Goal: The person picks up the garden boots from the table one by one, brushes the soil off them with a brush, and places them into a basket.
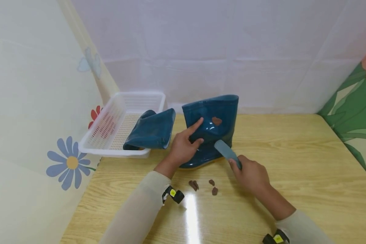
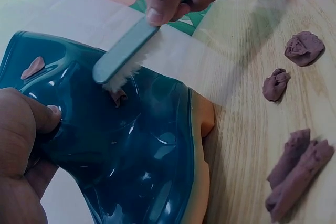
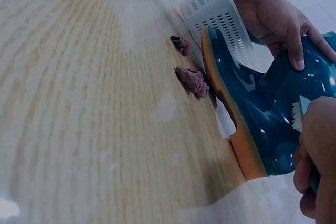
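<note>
A glossy teal rubber boot [image 1: 219, 108] stands on the table with its toe to the left. My left hand [image 1: 183, 147] grips the front of its shaft, index finger laid along the side. In my right hand [image 1: 253, 173] is a blue-grey brush [image 1: 227, 152] with white bristles [image 2: 126, 72]. The left wrist view shows the bristles right at a small brown lump [image 2: 119, 98] near the ankle. Higher on the shaft sticks a flat brown patch [image 1: 216, 121]. Several brown clay-like lumps [image 2: 304, 48] lie on the table beside the sole.
A white plastic basket [image 1: 99, 151] stands at the back left. Inside it lies a second teal boot [image 1: 152, 128], its shaft reaching over the basket's right side. A pale cloth wall [image 1: 247, 61] rises behind the wooden table [image 1: 308, 162].
</note>
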Tool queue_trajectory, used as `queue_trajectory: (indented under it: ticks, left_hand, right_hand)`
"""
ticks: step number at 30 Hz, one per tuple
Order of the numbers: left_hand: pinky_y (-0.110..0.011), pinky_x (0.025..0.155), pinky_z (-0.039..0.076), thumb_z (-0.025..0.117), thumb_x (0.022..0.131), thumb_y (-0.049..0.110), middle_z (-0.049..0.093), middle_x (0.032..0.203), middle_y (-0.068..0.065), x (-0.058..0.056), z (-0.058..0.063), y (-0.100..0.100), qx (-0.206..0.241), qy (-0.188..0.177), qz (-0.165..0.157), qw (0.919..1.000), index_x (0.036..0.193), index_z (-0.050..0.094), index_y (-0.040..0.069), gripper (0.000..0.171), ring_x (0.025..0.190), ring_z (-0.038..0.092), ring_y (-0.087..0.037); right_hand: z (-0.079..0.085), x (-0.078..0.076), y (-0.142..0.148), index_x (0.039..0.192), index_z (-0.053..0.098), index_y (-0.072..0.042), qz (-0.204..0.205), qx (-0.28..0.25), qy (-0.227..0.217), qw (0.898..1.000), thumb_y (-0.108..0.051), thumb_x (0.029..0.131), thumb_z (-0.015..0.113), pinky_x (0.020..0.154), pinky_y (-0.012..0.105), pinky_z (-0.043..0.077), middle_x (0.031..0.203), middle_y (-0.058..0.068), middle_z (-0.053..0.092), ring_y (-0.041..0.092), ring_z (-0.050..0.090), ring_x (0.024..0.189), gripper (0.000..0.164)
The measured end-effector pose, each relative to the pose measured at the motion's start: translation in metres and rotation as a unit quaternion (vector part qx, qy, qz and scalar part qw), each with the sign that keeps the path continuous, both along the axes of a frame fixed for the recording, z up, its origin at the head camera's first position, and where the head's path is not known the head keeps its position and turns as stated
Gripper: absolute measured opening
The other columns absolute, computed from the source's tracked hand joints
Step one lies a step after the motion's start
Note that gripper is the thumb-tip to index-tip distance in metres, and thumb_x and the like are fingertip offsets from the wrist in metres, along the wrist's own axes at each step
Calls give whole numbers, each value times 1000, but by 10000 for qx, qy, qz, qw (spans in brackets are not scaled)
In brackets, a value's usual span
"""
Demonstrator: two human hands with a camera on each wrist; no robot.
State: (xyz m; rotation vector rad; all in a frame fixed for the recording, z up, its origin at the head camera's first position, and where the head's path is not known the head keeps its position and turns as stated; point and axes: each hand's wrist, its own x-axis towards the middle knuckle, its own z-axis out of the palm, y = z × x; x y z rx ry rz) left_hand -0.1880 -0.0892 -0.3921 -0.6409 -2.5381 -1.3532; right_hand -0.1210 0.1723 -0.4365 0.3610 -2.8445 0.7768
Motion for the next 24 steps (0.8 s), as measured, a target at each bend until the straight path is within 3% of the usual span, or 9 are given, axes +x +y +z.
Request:
queue_trajectory:
  ticks: [5, 15, 24]
  left_hand:
    - [-30, 45, 39, 70, 100, 15, 49, 153, 2, 0, -1, 1, -39, -15, 54, 10000, 158, 34, 44, 74, 38, 35, -14]
    - [-30, 45, 39, 69, 100, 16, 48, 154, 1, 0, -1, 0, -26, -89, 60, 9999, 157, 33, 47, 74, 38, 35, -15]
    - [-30, 45, 39, 70, 99, 15, 47, 155, -1, -1, -1, 0, -21, -7, 27, 10000, 158, 34, 43, 74, 38, 36, -15]
  right_hand:
    - [-3, 2, 6, 77, 49, -13, 4, 19, -213, 9998, -37, 106, 56, 44, 31, 30, 57, -4, 38, 13, 38, 46, 38]
    - [-2, -1, 1, 81, 52, -13, 210, -127, 186, 9995, -36, 105, 58, 43, 31, 31, 56, -5, 39, 11, 38, 45, 34]
    - [-7, 2, 6, 75, 47, -15, 107, 230, -278, 9993, -35, 105, 58, 44, 31, 30, 56, -4, 36, 13, 37, 46, 38]
